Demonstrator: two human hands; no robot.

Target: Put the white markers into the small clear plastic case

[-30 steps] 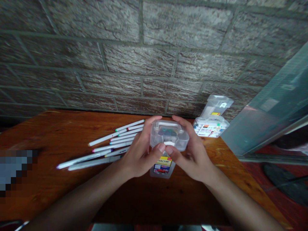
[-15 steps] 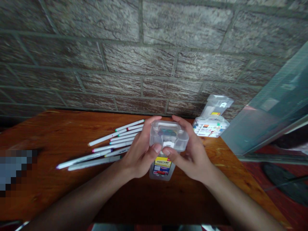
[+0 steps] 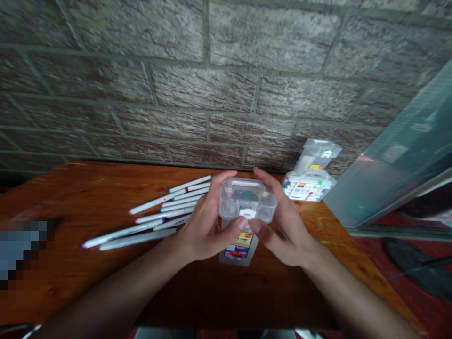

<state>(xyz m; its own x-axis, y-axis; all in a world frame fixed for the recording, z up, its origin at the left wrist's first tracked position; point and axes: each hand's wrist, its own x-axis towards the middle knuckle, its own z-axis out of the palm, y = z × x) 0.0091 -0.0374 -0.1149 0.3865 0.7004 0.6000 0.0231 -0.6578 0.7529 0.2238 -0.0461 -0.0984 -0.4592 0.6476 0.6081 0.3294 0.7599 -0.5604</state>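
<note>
Between my two hands stands a clear plastic marker case (image 3: pixel 237 254), upright, with a lid, a white latch (image 3: pixel 247 214) and a yellow and blue label. My left hand (image 3: pixel 206 226) wraps its left side, with the thumb at the latch's lower edge. On the other side my right hand (image 3: pixel 284 226) grips the case, its thumb just below the latch and its index finger lifted along the lid's far corner. Several white markers (image 3: pixel 165 214) with coloured ends lie on the table left of the case, some partly hidden by my left hand.
A second clear marker case (image 3: pixel 307 186) with its lid raised sits at the back right. The wooden table (image 3: pixel 106 188) meets a brick wall (image 3: pixel 229 89). A translucent panel (image 3: pixel 384 155) borders the right side. A pixelated patch covers the left edge.
My left thumb has slid right and down below the latch, over part of the label. My right thumb has shifted slightly right. The case and markers stay put.
</note>
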